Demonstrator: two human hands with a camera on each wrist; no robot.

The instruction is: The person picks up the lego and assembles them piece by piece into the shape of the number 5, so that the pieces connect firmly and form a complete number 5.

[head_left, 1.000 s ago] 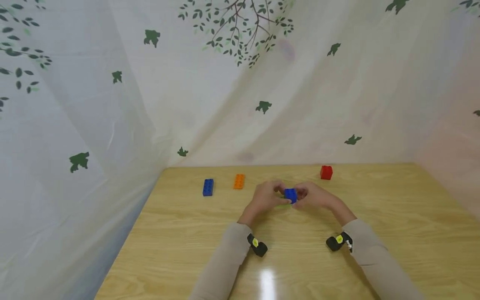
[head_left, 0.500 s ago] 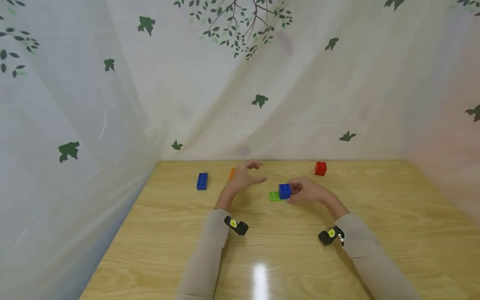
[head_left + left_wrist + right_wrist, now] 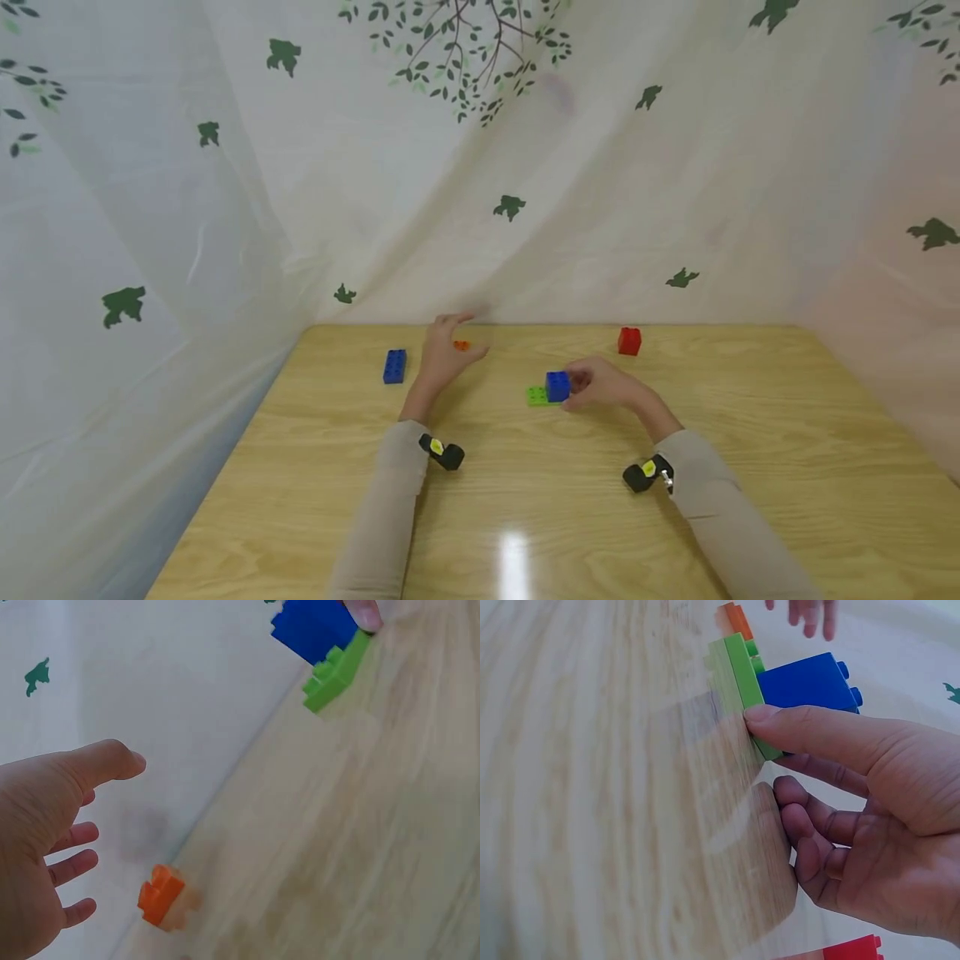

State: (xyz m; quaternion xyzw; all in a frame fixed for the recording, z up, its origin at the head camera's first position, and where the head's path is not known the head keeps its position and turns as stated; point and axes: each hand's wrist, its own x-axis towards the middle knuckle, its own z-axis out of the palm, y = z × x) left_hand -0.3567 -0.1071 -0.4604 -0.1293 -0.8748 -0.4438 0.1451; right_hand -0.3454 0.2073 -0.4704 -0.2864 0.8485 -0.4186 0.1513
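On the table, a square blue brick [image 3: 557, 387] sits on the right part of a flat green brick [image 3: 537, 396], whose left studs stay bare. My right hand [image 3: 606, 387] pinches these joined bricks at their right end; in the right wrist view its thumb presses the green brick [image 3: 737, 690] near the blue one [image 3: 806, 684]. My left hand [image 3: 442, 354] hovers over an orange brick [image 3: 462, 345], thumb and fingers spread apart, and partly covers it in the head view. The left wrist view has the orange brick [image 3: 160, 895] apart from the fingers.
A longer blue brick [image 3: 394, 367] lies left of my left hand. Beyond my right hand stands a red brick [image 3: 629, 341] near the back edge of the wooden table [image 3: 570, 508]. A pale curtain [image 3: 405, 208] with leaf prints hangs right behind the table.
My left hand has let go of the joined blue and green bricks and moved left to the orange brick. The right hand keeps hold of the joined bricks. The head view has shifted slightly.
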